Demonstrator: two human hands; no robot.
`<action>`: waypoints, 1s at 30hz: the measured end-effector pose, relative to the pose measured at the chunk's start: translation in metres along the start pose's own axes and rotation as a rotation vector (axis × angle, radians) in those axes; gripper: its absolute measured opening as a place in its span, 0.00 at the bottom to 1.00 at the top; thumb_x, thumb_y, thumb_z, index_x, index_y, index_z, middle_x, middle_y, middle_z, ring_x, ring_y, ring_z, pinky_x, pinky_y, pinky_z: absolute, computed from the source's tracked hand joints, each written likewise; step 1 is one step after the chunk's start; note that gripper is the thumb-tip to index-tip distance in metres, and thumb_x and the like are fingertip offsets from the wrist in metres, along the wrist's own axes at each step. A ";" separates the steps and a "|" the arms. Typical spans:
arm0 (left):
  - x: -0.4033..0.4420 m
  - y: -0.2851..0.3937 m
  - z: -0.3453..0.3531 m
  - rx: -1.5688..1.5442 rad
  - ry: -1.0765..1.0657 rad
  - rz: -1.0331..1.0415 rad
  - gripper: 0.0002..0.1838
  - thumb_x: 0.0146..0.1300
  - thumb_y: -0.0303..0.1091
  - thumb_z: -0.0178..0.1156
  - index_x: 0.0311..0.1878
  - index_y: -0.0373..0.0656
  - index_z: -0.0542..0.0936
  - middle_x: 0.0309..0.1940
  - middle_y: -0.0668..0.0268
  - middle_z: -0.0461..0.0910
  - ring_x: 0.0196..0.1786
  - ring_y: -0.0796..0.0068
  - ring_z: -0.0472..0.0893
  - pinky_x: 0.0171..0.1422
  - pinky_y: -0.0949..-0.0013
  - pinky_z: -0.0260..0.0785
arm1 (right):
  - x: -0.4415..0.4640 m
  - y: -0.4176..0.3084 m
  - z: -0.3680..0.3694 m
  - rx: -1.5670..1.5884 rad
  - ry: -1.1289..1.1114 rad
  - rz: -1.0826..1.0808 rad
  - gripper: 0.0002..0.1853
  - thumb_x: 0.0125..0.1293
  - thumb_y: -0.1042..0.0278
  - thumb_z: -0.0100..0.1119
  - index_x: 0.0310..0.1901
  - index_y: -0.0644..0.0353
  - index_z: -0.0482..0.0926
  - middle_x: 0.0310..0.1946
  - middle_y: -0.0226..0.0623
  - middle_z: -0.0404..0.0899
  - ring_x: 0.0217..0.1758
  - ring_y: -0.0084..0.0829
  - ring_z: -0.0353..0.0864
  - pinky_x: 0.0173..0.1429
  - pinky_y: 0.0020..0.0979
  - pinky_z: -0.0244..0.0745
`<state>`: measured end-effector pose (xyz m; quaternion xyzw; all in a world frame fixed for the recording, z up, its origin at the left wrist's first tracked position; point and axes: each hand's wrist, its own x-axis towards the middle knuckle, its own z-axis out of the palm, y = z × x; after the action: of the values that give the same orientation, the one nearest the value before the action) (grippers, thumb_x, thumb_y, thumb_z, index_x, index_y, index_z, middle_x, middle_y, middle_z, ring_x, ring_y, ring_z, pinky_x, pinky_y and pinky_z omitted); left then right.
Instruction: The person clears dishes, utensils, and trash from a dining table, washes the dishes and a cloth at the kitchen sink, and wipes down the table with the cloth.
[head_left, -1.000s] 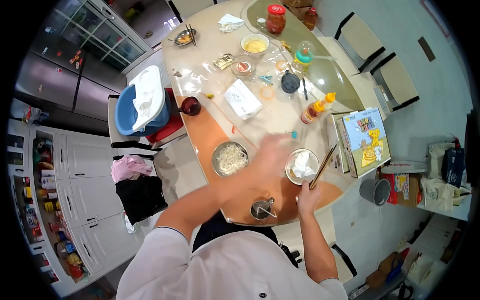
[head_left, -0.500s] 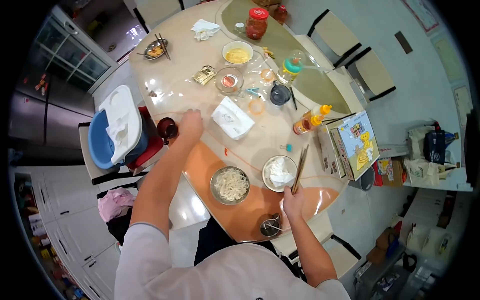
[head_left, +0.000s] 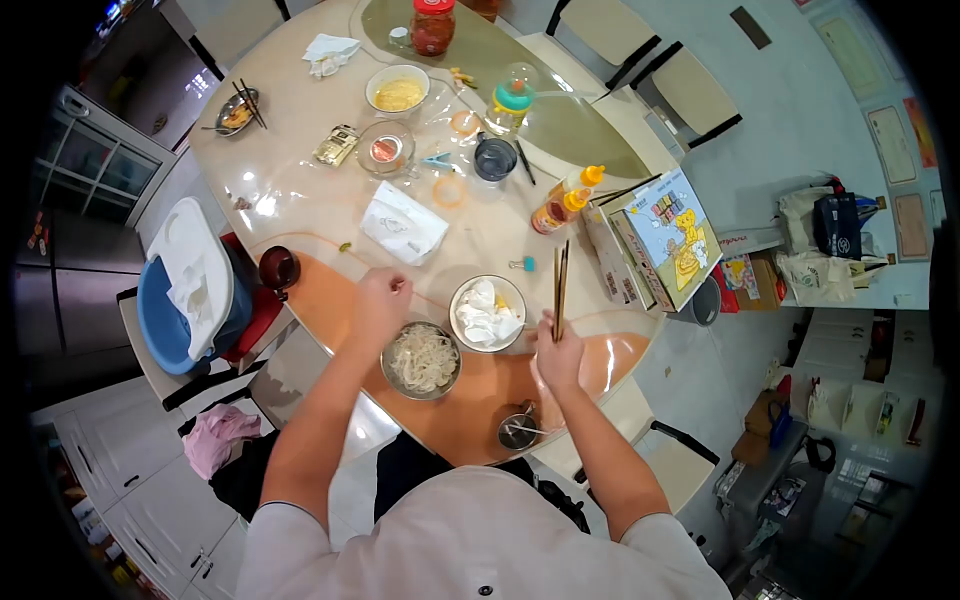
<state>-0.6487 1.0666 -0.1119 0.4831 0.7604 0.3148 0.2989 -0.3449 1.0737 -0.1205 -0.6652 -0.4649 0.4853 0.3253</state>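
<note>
My left hand [head_left: 383,303] is over the table just above the steel bowl of noodles [head_left: 421,362], its fingertips pinched together; whatever is between them is too small to make out. My right hand [head_left: 558,358] grips a pair of wooden chopsticks [head_left: 561,285], which point up and away from me. Between the two hands sits a white bowl [head_left: 487,349] with crumpled tissue [head_left: 487,318] in it. A steel cup [head_left: 516,431] with a light-coloured handle sticking out stands by the near edge. A small green scrap [head_left: 345,247] lies beyond my left hand.
A tissue pack [head_left: 404,223] lies mid-table and a dark red cup [head_left: 279,268] stands at the left edge. Sauce bottles [head_left: 560,205] and a cartoon box [head_left: 672,240] stand right. Farther back are a bowl of yellow food [head_left: 398,94], a dark mug [head_left: 494,158] and a red-lidded jar [head_left: 433,28].
My left hand has moved from near the dark red cup towards the noodle bowl, over where a red scrap lay. The green scrap is uncovered. My right hand still holds the chopsticks, now more upright.
</note>
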 end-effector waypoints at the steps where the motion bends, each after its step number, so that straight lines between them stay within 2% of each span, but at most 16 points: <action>1: 0.000 -0.003 0.001 0.000 -0.008 0.002 0.10 0.59 0.31 0.66 0.38 0.34 0.83 0.39 0.51 0.83 0.42 0.52 0.83 0.48 0.57 0.77 | 0.013 -0.007 -0.007 -0.176 0.047 -0.065 0.17 0.69 0.67 0.60 0.56 0.68 0.78 0.27 0.37 0.83 0.30 0.25 0.82 0.38 0.31 0.77; 3: 0.001 -0.007 0.005 0.176 -0.110 0.004 0.08 0.57 0.31 0.67 0.33 0.34 0.82 0.36 0.50 0.83 0.39 0.51 0.83 0.45 0.55 0.76 | 0.051 -0.018 -0.001 -0.336 0.038 -0.231 0.18 0.67 0.65 0.62 0.54 0.67 0.79 0.26 0.44 0.83 0.30 0.34 0.85 0.39 0.36 0.78; 6: 0.007 -0.030 0.029 0.283 -0.062 0.079 0.08 0.56 0.31 0.67 0.30 0.35 0.81 0.35 0.50 0.83 0.36 0.49 0.82 0.43 0.53 0.76 | 0.104 -0.008 0.020 -0.431 0.045 -0.439 0.18 0.63 0.65 0.64 0.51 0.68 0.80 0.27 0.50 0.82 0.29 0.43 0.84 0.39 0.39 0.79; 8: 0.008 -0.034 0.029 0.266 -0.094 0.057 0.07 0.56 0.30 0.67 0.31 0.35 0.82 0.35 0.50 0.83 0.35 0.51 0.83 0.42 0.54 0.76 | 0.120 0.004 0.027 -0.591 0.006 -0.615 0.19 0.61 0.65 0.63 0.51 0.65 0.81 0.31 0.53 0.83 0.36 0.54 0.83 0.44 0.44 0.79; 9: 0.008 -0.033 0.024 0.253 -0.115 0.041 0.06 0.56 0.29 0.67 0.32 0.35 0.83 0.35 0.51 0.83 0.35 0.52 0.83 0.41 0.55 0.76 | 0.117 0.000 0.026 -0.584 -0.002 -0.616 0.19 0.61 0.65 0.63 0.51 0.65 0.81 0.31 0.53 0.83 0.36 0.54 0.83 0.44 0.44 0.79; 11: 0.000 -0.006 0.013 0.073 -0.034 0.003 0.06 0.57 0.28 0.66 0.34 0.36 0.83 0.36 0.51 0.83 0.35 0.54 0.84 0.41 0.56 0.77 | 0.108 -0.020 0.022 -0.617 -0.107 -0.270 0.16 0.59 0.63 0.64 0.44 0.66 0.82 0.30 0.53 0.83 0.36 0.53 0.83 0.44 0.45 0.79; 12: -0.008 0.013 0.010 -0.119 0.033 -0.031 0.06 0.57 0.27 0.66 0.36 0.36 0.84 0.36 0.52 0.84 0.36 0.57 0.84 0.40 0.58 0.77 | 0.104 -0.021 0.019 -0.608 -0.114 -0.279 0.16 0.59 0.63 0.64 0.44 0.66 0.82 0.30 0.53 0.83 0.36 0.53 0.83 0.44 0.45 0.79; 14: -0.027 0.050 0.013 -0.189 0.014 0.164 0.06 0.60 0.24 0.65 0.41 0.34 0.84 0.35 0.58 0.83 0.36 0.67 0.83 0.42 0.66 0.77 | 0.092 -0.019 0.007 -0.494 -0.066 -0.259 0.13 0.58 0.63 0.65 0.39 0.66 0.82 0.31 0.53 0.83 0.36 0.54 0.83 0.44 0.47 0.78; 17: -0.045 0.073 0.033 -0.241 -0.115 0.191 0.07 0.61 0.24 0.65 0.41 0.33 0.84 0.37 0.56 0.83 0.36 0.66 0.83 0.42 0.66 0.77 | 0.089 0.004 -0.003 -0.490 0.008 -0.357 0.13 0.58 0.63 0.66 0.36 0.67 0.82 0.25 0.52 0.81 0.27 0.47 0.81 0.37 0.42 0.76; 19: -0.047 0.081 0.039 -0.064 -0.135 0.449 0.07 0.61 0.24 0.65 0.41 0.33 0.84 0.36 0.56 0.83 0.36 0.66 0.83 0.42 0.66 0.76 | 0.086 0.000 -0.007 -0.493 -0.011 -0.375 0.13 0.59 0.63 0.65 0.36 0.66 0.82 0.28 0.53 0.81 0.30 0.51 0.81 0.39 0.45 0.76; 20: -0.050 0.081 0.036 -0.082 -0.166 0.338 0.07 0.60 0.24 0.66 0.41 0.33 0.85 0.36 0.56 0.83 0.37 0.66 0.83 0.42 0.66 0.76 | 0.085 -0.001 -0.010 -0.509 -0.022 -0.376 0.12 0.59 0.64 0.64 0.35 0.66 0.81 0.30 0.54 0.81 0.33 0.55 0.81 0.41 0.48 0.75; 24: -0.040 0.077 -0.019 -0.117 -0.112 0.102 0.07 0.60 0.26 0.66 0.40 0.33 0.85 0.37 0.56 0.84 0.37 0.67 0.83 0.42 0.66 0.75 | 0.094 0.014 -0.022 -0.610 0.010 -0.374 0.13 0.60 0.62 0.65 0.35 0.65 0.81 0.26 0.53 0.80 0.30 0.51 0.81 0.38 0.44 0.75; 26: -0.022 0.040 -0.052 -0.172 0.098 0.075 0.08 0.59 0.27 0.67 0.40 0.34 0.86 0.37 0.53 0.85 0.36 0.64 0.85 0.43 0.66 0.76 | 0.087 0.010 -0.026 -0.606 0.011 -0.347 0.14 0.60 0.61 0.67 0.34 0.66 0.80 0.23 0.52 0.79 0.27 0.48 0.80 0.35 0.41 0.74; 28: 0.012 -0.021 -0.103 -0.009 0.348 0.061 0.08 0.59 0.29 0.67 0.40 0.35 0.86 0.32 0.54 0.86 0.32 0.66 0.85 0.41 0.66 0.76 | 0.078 0.009 -0.040 -0.579 0.048 -0.381 0.14 0.61 0.61 0.67 0.35 0.65 0.80 0.23 0.50 0.79 0.26 0.45 0.79 0.34 0.40 0.73; 29: 0.028 -0.042 -0.131 -0.018 0.391 -0.077 0.09 0.59 0.31 0.67 0.40 0.36 0.86 0.30 0.53 0.86 0.32 0.63 0.86 0.41 0.65 0.77 | 0.074 0.014 -0.047 -0.583 0.061 -0.416 0.14 0.62 0.61 0.67 0.37 0.65 0.80 0.23 0.47 0.79 0.25 0.41 0.79 0.34 0.38 0.73; 30: 0.045 -0.064 -0.159 0.093 0.448 -0.149 0.09 0.62 0.31 0.65 0.39 0.35 0.87 0.35 0.53 0.86 0.37 0.63 0.86 0.45 0.64 0.77 | 0.066 0.013 -0.050 -0.549 0.049 -0.369 0.14 0.64 0.62 0.67 0.39 0.66 0.81 0.23 0.43 0.78 0.24 0.36 0.77 0.33 0.36 0.72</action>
<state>-0.8195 1.0563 -0.0687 0.3568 0.8550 0.3559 0.1228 -0.2869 1.1322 -0.1385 -0.6440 -0.6830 0.2587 0.2277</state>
